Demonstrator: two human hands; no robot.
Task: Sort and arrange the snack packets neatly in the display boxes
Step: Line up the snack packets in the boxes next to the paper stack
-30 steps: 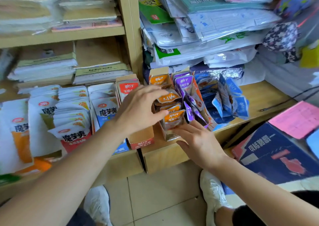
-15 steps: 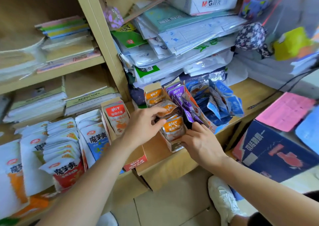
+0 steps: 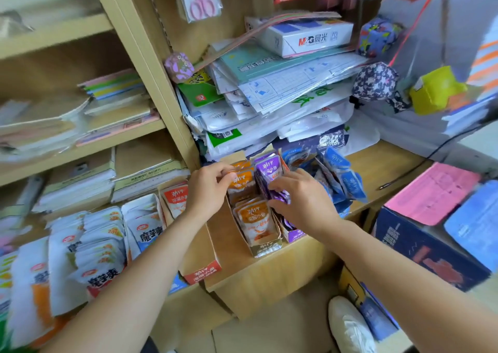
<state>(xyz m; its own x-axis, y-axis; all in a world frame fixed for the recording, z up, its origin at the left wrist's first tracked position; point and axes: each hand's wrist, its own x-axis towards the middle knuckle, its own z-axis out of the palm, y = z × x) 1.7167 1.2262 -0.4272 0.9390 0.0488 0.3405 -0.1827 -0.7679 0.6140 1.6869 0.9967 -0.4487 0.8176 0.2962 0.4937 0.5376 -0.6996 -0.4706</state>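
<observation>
Standing on the desk [image 3: 382,161], the orange display box [image 3: 266,248] serves as reference item; its long axis runs front to back, away from the person.

- Orange packets [image 3: 253,218]: upright in that box, filed in a row along its axis.
- Left hand [image 3: 207,191]: just left of the box's rear half, thumb and fingers pinching the top edge of a rear orange packet.
- Purple display box [image 3: 296,235]: touching the orange box's right wall, parallel to it.
- Purple packets [image 3: 268,175]: in that box, leaning and uneven.
- Right hand [image 3: 301,204]: right of the orange box, over the purple row, fingers curled round a bunch of purple packets.
- Blue packets [image 3: 342,180]: further right of the orange box, fanned loosely; the right hand is nearer.
- Red display box [image 3: 202,270]: left of the orange box; the left hand is nearer.

Assessment: each hand already sits on its own row, so straightening probably means pressing packets back along the front-to-back axis.
</observation>
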